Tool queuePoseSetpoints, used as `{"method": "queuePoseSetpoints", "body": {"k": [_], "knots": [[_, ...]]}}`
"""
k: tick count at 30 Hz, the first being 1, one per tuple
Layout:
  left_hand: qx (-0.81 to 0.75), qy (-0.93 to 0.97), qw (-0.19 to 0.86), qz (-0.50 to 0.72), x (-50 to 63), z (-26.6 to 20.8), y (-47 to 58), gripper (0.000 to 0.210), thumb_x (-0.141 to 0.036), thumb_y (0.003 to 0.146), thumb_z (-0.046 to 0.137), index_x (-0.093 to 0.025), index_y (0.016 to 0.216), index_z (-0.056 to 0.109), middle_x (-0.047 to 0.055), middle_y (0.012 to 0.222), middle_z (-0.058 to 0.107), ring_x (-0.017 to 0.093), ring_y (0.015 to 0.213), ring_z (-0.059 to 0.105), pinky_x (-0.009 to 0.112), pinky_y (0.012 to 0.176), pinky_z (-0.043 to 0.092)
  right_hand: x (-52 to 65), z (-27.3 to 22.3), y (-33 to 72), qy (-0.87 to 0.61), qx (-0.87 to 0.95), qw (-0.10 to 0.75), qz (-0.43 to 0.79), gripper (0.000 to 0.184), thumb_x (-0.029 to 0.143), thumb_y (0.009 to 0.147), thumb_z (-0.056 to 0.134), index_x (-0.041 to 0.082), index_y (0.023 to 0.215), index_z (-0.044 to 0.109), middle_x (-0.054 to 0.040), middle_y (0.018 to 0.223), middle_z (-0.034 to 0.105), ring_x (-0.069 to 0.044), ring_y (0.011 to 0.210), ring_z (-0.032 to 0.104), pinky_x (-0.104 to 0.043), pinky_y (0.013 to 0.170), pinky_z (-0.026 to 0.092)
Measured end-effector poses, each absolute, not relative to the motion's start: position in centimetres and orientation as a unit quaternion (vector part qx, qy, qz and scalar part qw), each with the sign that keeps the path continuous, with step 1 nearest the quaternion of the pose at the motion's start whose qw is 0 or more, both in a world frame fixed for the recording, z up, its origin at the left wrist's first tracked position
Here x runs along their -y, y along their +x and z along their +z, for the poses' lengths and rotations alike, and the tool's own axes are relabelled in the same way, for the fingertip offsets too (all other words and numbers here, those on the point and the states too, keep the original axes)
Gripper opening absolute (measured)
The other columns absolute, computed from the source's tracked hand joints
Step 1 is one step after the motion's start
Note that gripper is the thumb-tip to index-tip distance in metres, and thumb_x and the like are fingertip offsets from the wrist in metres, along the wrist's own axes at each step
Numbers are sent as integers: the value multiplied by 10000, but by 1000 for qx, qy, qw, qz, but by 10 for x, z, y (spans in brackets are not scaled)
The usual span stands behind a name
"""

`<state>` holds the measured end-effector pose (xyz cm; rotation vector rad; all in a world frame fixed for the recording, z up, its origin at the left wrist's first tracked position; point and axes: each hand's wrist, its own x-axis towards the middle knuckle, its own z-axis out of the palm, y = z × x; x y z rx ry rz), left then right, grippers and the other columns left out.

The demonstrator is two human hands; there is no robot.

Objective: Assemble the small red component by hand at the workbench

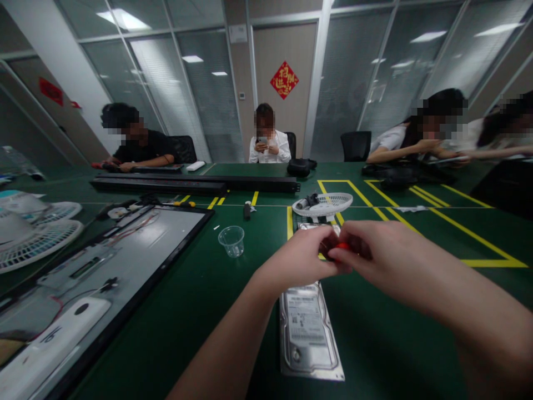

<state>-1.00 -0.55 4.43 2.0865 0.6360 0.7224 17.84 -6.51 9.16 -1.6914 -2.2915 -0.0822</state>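
Two bare hands meet above the table (250, 300), and a small red thing (342, 246) is between their fingertips. The right hand (381, 244) has a narrow grip, with its thumb and bent forefinger holding the red thing. The left hand (306, 253) comes from the other side with its fingers curled close to it; whether this grip also presses on it, I cannot tell. The visible red part lies from left to right, but the fingers cover the rest, so I cannot tell its long axis or which way it points.

Under the hands, a metal hard drive (306, 328) lies flat with its label upwards. Its long axis runs away from the person, leaning slightly to the left in the view; the far end is hidden behind the hands. Beyond them lies a white round grille (327, 206) with dark parts on it. To the left, a clear plastic cup (231, 241) stands upright, between the hands and a large flat panel (145, 244), whose long side runs obliquely away.
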Motion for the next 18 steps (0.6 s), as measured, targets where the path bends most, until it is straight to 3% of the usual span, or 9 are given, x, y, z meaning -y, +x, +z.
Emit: {"method": "queuePoseSetpoints", "body": {"k": [2, 5, 8, 12, 14, 18], "knots": [[-250, 826, 416, 288, 7, 47, -10, 249, -204, 851, 774, -160, 1082, 690, 85, 1088, 768, 230, 982, 716, 334, 839, 548, 66, 93, 178, -582, 799, 150, -25, 117, 334, 968, 714, 229, 1003, 752, -79, 888, 765, -275, 757, 701, -374, 615, 462], [-254, 814, 430, 296, 10, 51, -11, 365, -163, 865, 729, -149, 1223, 656, 111, 1161, 762, 238, 1035, 727, 342, 879, 562, 69, 95, 177, -541, 823, 170, -12, 211, 171, 964, 662, 239, 1137, 763, -87, 1069, 775, -272, 917, 732, -391, 759, 525], [-259, 816, 420, 300, 11, 52, -11, 326, -165, 864, 739, -147, 1180, 663, 108, 1135, 767, 238, 1018, 727, 338, 863, 554, 68, 95, 176, -534, 830, 160, -5, 321, 49, 947, 581, 231, 1124, 777, -93, 1110, 770, -255, 950, 735, -390, 822, 532], [-245, 830, 405, 295, 7, 47, -10, 309, -236, 836, 821, -160, 1109, 697, 89, 1131, 776, 240, 1017, 716, 335, 857, 544, 66, 94, 174, -579, 802, 141, -23, 91, 208, 965, 692, 215, 987, 780, -83, 925, 770, -252, 774, 705, -362, 659, 480], [-249, 837, 394, 286, 6, 45, -9, 235, -243, 839, 808, -159, 1029, 697, 74, 1058, 772, 231, 959, 704, 327, 820, 537, 66, 94, 174, -599, 789, 134, -26, 92, 302, 960, 733, 219, 957, 775, -72, 851, 758, -250, 704, 682, -355, 598, 441], [-243, 836, 404, 281, 5, 45, -9, 214, -127, 834, 701, -148, 1047, 702, 74, 1051, 773, 217, 948, 710, 314, 834, 550, 68, 94, 175, -575, 803, 153, -18, 100, 288, 957, 726, 237, 1032, 769, -71, 953, 768, -267, 811, 714, -365, 661, 485]]}}
